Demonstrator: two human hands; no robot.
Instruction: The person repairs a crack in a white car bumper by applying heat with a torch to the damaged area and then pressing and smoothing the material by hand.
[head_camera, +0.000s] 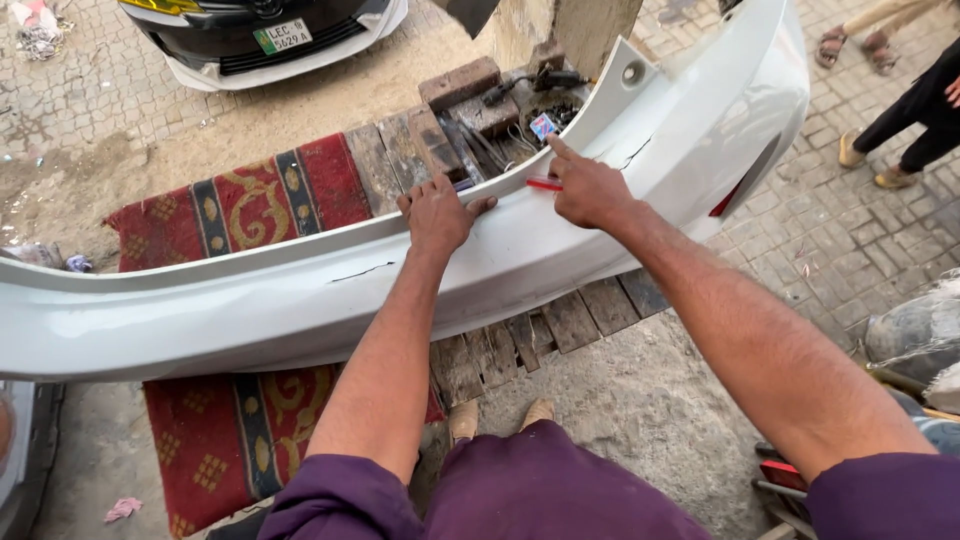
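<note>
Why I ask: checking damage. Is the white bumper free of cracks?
No: the white bumper shows a dark crack below the left hand and another crack near the right hand.
</note>
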